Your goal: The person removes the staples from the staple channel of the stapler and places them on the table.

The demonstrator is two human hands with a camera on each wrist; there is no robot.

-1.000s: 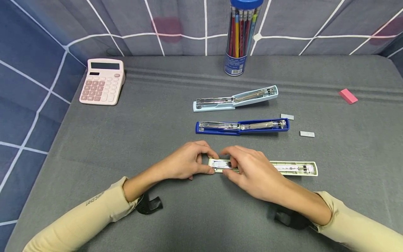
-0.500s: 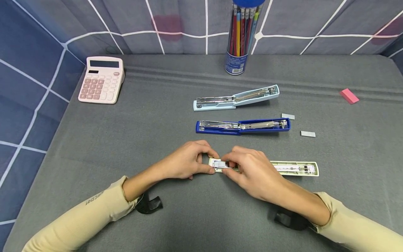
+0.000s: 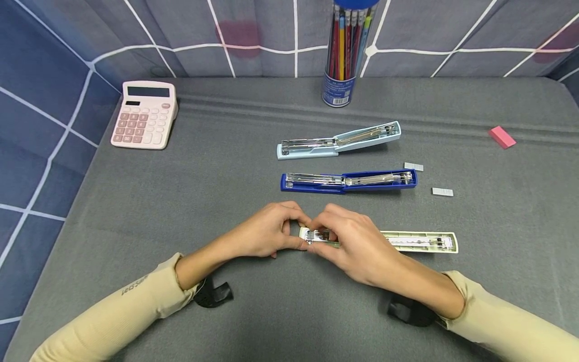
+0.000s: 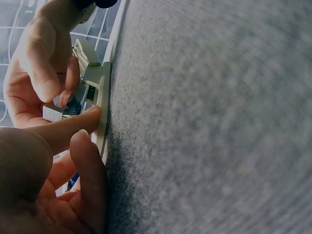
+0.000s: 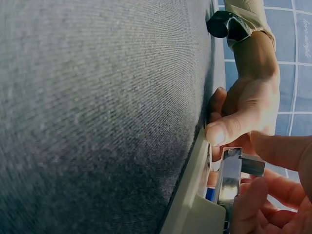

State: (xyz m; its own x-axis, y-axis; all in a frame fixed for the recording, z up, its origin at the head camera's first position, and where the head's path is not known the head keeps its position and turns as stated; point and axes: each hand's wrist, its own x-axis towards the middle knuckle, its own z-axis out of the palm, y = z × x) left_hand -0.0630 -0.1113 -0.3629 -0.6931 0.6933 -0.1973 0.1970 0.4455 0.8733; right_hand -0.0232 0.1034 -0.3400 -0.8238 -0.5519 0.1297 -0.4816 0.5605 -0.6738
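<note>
My left hand pinches the front end of a cream stapler, which lies opened out flat on the grey cloth. Its thumb and index finger sit on either side of that end. My right hand arches over the stapler's middle and hides part of it. Between its fingers is a short silver strip of staples, seen at the metal magazine. The right wrist view shows the same staple strip sticking out sideways from the magazine, close to the fingertips.
Behind the hands lie an opened dark blue stapler and an opened light blue stapler. Two staple strips, one a loose strip, lie to the right. A pink eraser, pencil tub and calculator stand farther off.
My right hand has shifted left along the stapler, so its fingertips now come close to the left hand's. The left hand keeps its place at the stapler's end.
</note>
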